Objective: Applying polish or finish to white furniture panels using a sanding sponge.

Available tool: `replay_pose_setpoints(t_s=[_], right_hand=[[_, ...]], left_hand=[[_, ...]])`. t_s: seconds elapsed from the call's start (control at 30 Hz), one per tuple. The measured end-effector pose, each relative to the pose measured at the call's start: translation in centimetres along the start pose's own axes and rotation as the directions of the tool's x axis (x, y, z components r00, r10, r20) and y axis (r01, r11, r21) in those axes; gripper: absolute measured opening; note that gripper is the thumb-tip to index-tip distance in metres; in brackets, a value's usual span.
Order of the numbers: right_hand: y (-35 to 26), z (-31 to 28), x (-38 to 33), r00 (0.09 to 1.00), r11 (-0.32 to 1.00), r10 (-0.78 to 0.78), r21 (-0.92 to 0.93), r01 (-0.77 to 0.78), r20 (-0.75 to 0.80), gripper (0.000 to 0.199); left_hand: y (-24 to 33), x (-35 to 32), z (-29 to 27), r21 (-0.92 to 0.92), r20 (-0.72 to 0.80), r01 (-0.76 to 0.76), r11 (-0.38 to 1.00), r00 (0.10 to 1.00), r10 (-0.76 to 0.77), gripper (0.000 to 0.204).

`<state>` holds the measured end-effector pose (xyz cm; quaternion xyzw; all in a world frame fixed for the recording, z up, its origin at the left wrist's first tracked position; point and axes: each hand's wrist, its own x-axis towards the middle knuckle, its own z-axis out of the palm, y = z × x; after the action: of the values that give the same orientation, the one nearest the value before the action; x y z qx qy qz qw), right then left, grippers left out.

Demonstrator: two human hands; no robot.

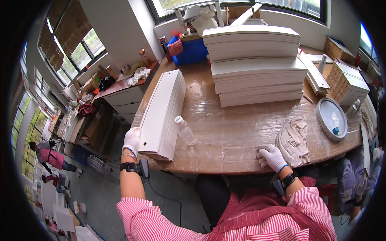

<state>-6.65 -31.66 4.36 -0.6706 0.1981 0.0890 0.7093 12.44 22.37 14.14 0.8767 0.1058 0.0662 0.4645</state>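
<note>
A neat stack of long white boards (160, 114) lies lengthwise on the left of the table, a small dark hole near each end of its top board. My left hand (132, 140), in a white knit glove, is closed at the near left edge of this stack; its fingertips are partly hidden. Beside the stack stands a clear bottle (185, 131) with a white cap. My right hand (272, 157), also gloved, rests near the table's front edge with fingers loosely bent and apart, nothing visible in them. A crumpled cream cloth (292, 141) lies just right of it.
A tall stack of white boards (257, 72) stands at the back of the film-covered table (225, 136). Right of it are a round white lid (331, 119) and more boards (349, 82). A blue bin (189, 51) sits behind. Another person (354, 180) is close on my right.
</note>
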Motion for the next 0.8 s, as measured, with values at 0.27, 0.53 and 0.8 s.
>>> replay_pose_setpoints(t_s=[0.27,0.53,0.8], right_hand=[[0.7,-0.1,0.4,1.000,1.000,-0.008,0.030,0.009,-0.029,0.033],[1.2,-0.1,0.7,0.999,0.999,-0.029,0.025,0.029,-0.028,0.033],[1.0,0.1,0.5,0.999,0.998,-0.041,0.037,0.041,0.001,0.035]], left_hand=[[-0.9,0.8,-0.9,0.129,0.056,-0.091,0.987,0.995,0.085,0.035],[3.0,-1.0,-1.1,0.605,-0.037,0.012,0.796,0.999,0.013,0.042],[6.5,-4.1,1.8,0.588,0.185,-0.081,0.805,0.982,-0.037,0.099]])
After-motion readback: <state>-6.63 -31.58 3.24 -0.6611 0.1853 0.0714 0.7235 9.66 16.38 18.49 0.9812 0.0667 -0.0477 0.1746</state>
